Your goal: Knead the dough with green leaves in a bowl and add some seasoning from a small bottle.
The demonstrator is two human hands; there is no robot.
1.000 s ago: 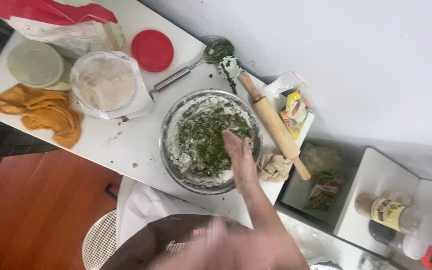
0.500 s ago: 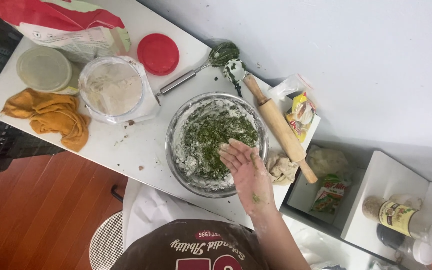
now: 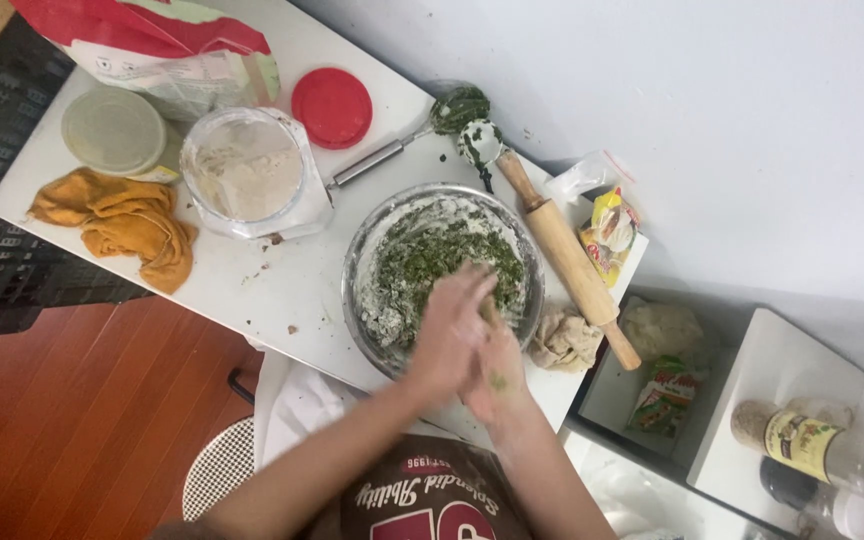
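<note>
Hands rubbing together over bowl (image 3: 372, 240) of flour & greens.
Left hand (image 3: 449, 330) & right hand (image 3: 497, 370) pressed flat, holding nothing; bits may drop onto counter (image 3: 282, 290).

Both forearms rose from the bottom edge and converged near frame centre. Left hand (image 3: 449, 330) lay partly over the right hand (image 3: 497, 362), palms pressed together, touching. Left fingers (image 3: 470, 290) extended forward, loosely together, somewhat blurred. Right hand sat lower and just to the right, its fingers mostly hidden beneath the left. Pale powdery dusting and green flecks on the skin of both. Neither hand gripped anything. Arms bare, elbows bent outward.
</note>
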